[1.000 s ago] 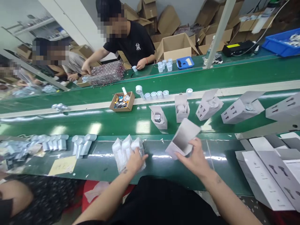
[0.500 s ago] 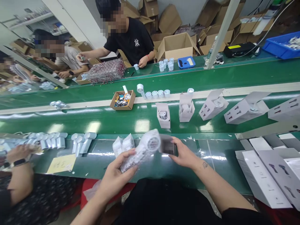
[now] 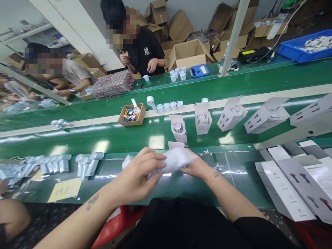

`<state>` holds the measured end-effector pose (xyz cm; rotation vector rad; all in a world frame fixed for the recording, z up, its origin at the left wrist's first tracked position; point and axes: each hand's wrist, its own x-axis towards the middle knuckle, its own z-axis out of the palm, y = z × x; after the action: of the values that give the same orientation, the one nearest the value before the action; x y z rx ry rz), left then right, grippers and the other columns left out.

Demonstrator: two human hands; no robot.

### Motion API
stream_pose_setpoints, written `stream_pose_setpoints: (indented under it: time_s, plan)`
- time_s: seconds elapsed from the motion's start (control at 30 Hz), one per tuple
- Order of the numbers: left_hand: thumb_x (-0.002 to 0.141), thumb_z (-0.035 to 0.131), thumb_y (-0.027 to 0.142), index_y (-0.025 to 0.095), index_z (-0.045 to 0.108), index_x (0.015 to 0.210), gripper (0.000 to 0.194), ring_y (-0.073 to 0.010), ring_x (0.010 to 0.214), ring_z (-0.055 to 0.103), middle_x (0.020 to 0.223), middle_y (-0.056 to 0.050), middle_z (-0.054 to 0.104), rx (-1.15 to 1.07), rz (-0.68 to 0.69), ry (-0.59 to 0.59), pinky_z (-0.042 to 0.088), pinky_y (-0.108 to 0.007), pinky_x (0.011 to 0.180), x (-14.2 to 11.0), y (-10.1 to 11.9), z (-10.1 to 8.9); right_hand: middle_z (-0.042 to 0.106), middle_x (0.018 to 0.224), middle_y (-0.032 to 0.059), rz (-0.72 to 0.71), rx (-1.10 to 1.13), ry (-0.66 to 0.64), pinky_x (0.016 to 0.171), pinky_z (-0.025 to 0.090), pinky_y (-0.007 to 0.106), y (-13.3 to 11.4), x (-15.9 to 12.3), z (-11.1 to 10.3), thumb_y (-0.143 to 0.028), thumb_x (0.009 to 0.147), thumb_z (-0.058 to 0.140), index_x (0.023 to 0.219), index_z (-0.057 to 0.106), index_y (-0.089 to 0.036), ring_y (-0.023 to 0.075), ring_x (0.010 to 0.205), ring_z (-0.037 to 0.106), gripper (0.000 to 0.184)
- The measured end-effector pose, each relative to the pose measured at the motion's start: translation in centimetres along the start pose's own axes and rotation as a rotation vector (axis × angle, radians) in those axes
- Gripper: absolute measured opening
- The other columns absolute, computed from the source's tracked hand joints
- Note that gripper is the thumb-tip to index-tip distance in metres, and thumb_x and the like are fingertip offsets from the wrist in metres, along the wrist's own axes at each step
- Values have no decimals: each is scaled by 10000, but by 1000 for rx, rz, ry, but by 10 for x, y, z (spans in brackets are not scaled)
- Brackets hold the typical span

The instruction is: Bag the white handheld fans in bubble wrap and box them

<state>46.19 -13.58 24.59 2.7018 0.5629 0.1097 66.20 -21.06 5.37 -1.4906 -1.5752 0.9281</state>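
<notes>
Above the near bench, my left hand (image 3: 145,169) is wrapped round a handheld fan (image 3: 176,159) in cloudy bubble wrap, blurred by motion. My right hand (image 3: 195,166) grips a small open box, mostly hidden behind the wrapped fan; its pale flap (image 3: 176,145) sticks up at the back. The fan lies across the box's opening, but I cannot tell how far it reaches inside. Just left of my left hand, another bubble-wrapped piece (image 3: 127,161) shows partly on the bench.
Open white boxes (image 3: 203,119) with wrapped fans stand along the green belt (image 3: 145,136). More folded-open boxes (image 3: 287,183) lie at right. Bare pale-blue fans (image 3: 89,164) and a yellow paper (image 3: 64,189) lie left. A carton of small parts (image 3: 132,114) stands ahead; co-workers sit beyond.
My left hand has turned over and moved right, tilting the wrapped fan level against the box in my right hand. A co-worker across the belt has drawn one hand back toward the body.
</notes>
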Motion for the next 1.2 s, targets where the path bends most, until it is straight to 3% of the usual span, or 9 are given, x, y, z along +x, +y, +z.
stream_pose_setpoints:
  time_s: [0.27, 0.4, 0.57, 0.77, 0.87, 0.93, 1.0, 1.1, 1.2]
  plan:
    - [719, 492, 37, 202, 658, 819, 255, -214, 886, 523, 909, -57, 652, 296, 252, -555, 467, -308, 767, 52, -11, 15, 572, 1140, 109, -54, -100, -88, 905, 482, 430, -10, 9, 5, -97, 613, 709, 1183, 445, -178, 275, 1074, 574, 634]
    - [720, 557, 81, 162, 620, 966, 267, -265, 954, 532, 1095, -121, 598, 524, 160, -436, 466, -350, 745, 55, -11, 45, 539, 1221, 143, -90, -75, -81, 960, 453, 457, -6, 12, 4, -119, 626, 714, 1246, 398, -175, 287, 1143, 545, 698]
    - [905, 352, 94, 173, 573, 1086, 297, -245, 1054, 553, 1150, -103, 587, 530, 207, -238, 429, -354, 909, 32, -7, 86, 564, 1216, 134, -140, -27, -73, 996, 436, 411, 0, 15, 8, -103, 672, 674, 1247, 417, -180, 252, 1160, 543, 634]
    - [771, 641, 219, 153, 613, 1094, 331, -392, 1117, 535, 1148, -167, 606, 561, -22, -211, 355, -540, 1008, 24, -36, 132, 407, 1459, 115, -120, 15, -126, 1062, 391, 401, -9, -2, -10, -214, 719, 718, 1457, 230, -263, 252, 1315, 436, 887]
    - [825, 488, 127, 210, 665, 1034, 286, -335, 979, 584, 1061, -133, 633, 587, -25, -191, 388, -527, 945, 31, -42, 139, 380, 1465, 111, 67, -164, 163, 1049, 396, 437, -9, -48, -67, -340, 812, 640, 1495, 150, -289, 271, 1306, 429, 842]
    - [857, 429, 132, 237, 699, 945, 303, -290, 877, 600, 968, -115, 641, 557, -36, -198, 397, -507, 908, 35, -42, 129, 431, 1371, 169, 338, -486, 568, 1056, 345, 506, -1, -92, -114, -334, 871, 544, 1433, 330, -216, 326, 1287, 407, 614]
    - [873, 452, 217, 241, 715, 920, 269, -284, 849, 606, 947, -119, 635, 545, -122, -215, 396, -502, 877, 41, -46, 110, 392, 1351, 247, 687, -815, 728, 994, 338, 579, 15, -133, -151, -350, 858, 555, 1338, 460, -134, 421, 1254, 385, 535]
    - [872, 474, 319, 234, 712, 995, 281, -307, 882, 611, 1007, -131, 633, 598, -269, -216, 366, -519, 872, 60, -67, 81, 413, 1309, 271, 919, -1013, 443, 858, 416, 538, 50, -166, -167, -379, 804, 610, 1310, 469, -96, 447, 1149, 458, 597]
    - [871, 476, 318, 232, 703, 1036, 294, -313, 925, 612, 1065, -131, 633, 649, -333, -204, 288, -554, 936, 90, -103, 69, 453, 1260, 269, 983, -1078, 233, 765, 429, 482, 81, -173, -147, -288, 799, 585, 1320, 456, -96, 424, 1064, 518, 570]
